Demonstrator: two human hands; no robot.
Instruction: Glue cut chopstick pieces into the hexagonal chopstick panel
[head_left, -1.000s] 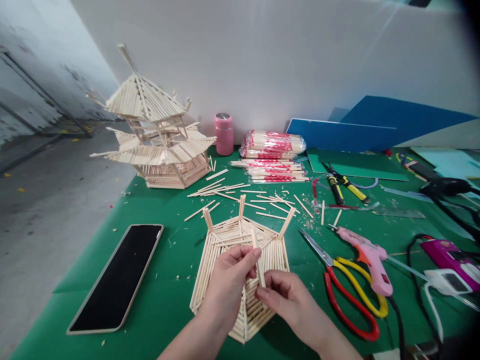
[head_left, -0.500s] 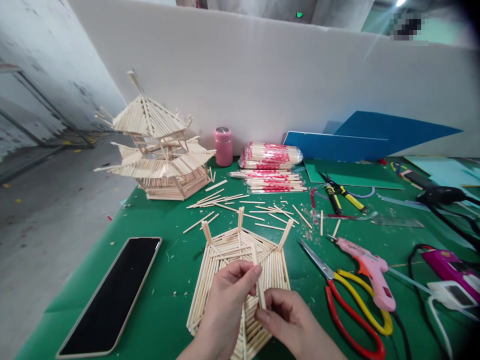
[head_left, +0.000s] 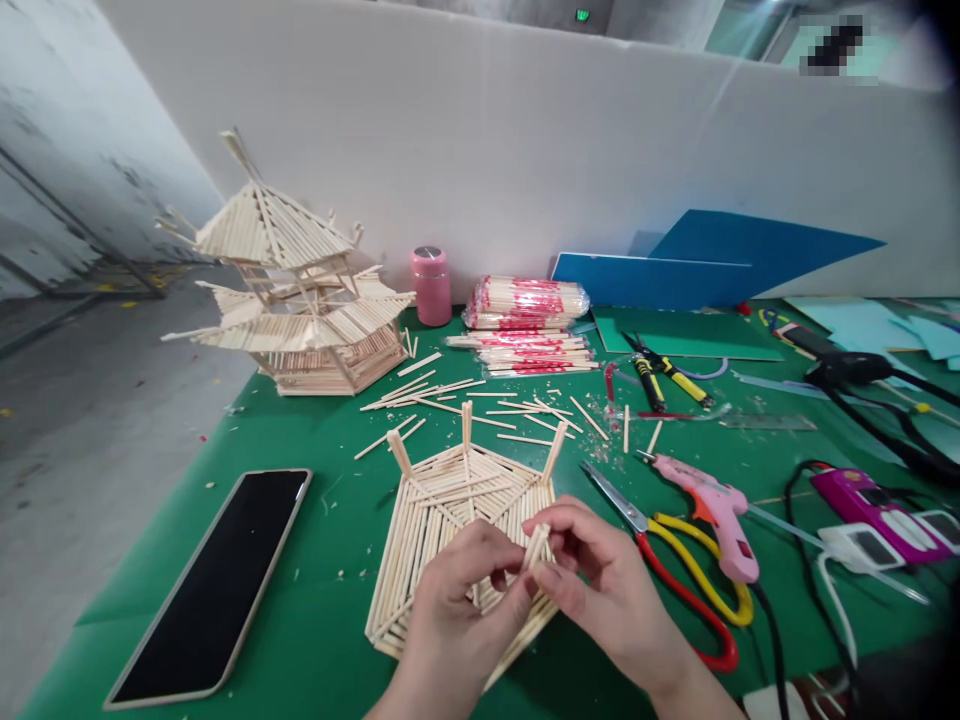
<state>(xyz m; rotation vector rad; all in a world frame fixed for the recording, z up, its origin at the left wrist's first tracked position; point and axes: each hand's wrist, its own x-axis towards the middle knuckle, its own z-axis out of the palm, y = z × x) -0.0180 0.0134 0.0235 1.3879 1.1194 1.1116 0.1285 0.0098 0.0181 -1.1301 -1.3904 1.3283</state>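
A small bundle of short wooden sticks (head_left: 537, 546) is pinched between the fingertips of both hands, one end tipped up toward me. My left hand (head_left: 466, 590) grips it from the left, thumb and forefinger closed. From the right, my right hand (head_left: 604, 580) holds the same bundle, its fingers curled. Both hands hover over a hexagonal panel of wooden sticks (head_left: 409, 545), hiding its near part. Short stick posts (head_left: 466, 428) rise from the panel's far corners.
Scissors (head_left: 637, 515) and a pink glue gun (head_left: 712, 505) lie right; a phone (head_left: 217, 585) lies left. Behind are loose sticks (head_left: 420, 392), a stick pagoda (head_left: 307, 320), a pink flask (head_left: 431, 290), packaged chopsticks (head_left: 525, 300), yellow-black pliers (head_left: 664, 375) and blue boards (head_left: 645, 282).
The bundle has turned from lying lengthwise to pointing up toward me, and sits slightly farther right. My right hand has moved up beside it. The whole view has shifted slightly.
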